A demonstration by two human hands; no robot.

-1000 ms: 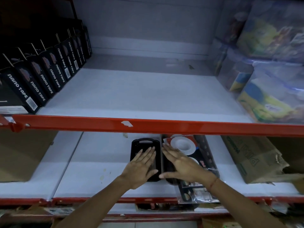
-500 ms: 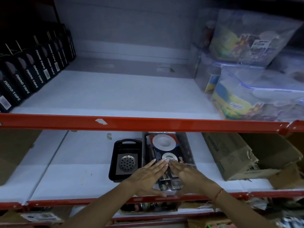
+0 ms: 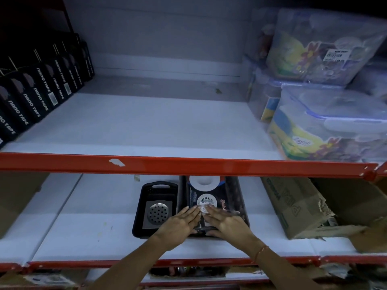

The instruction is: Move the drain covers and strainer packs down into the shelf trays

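Both hands are lying flat, fingers spread, on the strainer packs [image 3: 211, 200] — left hand [image 3: 178, 223] and right hand [image 3: 227, 223] side by side, pressing, not gripping. Packs are sitting in the right tray [image 3: 240, 197]; drain cover [image 3: 158, 213] is lying in the black tray [image 3: 139, 212] just left of it.

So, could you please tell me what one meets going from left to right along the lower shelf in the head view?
Black tray holding a drain cover → left hand → right hand, both on the strainer packs → torn cardboard box.
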